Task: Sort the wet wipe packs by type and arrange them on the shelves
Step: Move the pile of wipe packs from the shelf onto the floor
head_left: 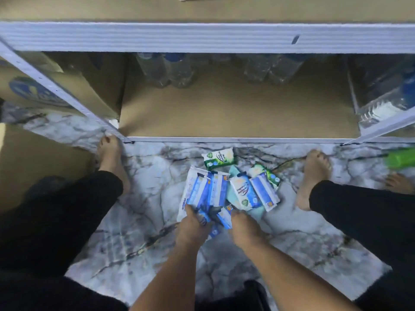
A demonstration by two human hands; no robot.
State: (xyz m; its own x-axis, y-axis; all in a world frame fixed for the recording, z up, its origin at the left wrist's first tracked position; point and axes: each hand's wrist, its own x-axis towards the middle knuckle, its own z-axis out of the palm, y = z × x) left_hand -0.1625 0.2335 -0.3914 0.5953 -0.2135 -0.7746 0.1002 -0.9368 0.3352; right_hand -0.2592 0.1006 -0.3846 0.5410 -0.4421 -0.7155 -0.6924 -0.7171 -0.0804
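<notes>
Wipe packs on marbled floor

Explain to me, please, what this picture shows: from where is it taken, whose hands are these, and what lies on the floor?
There is no machine here. One camera sits on a person's head and looks down, so you see that person's own arms, legs and bare feet. The left hand and the right hand reach down to a pile of wet wipe packs, mostly blue, on the marbled floor. The fingers touch the pile; blur hides whether they grip anything. One green pack lies apart, nearer the shelf. At its back stand water bottles.
</notes>
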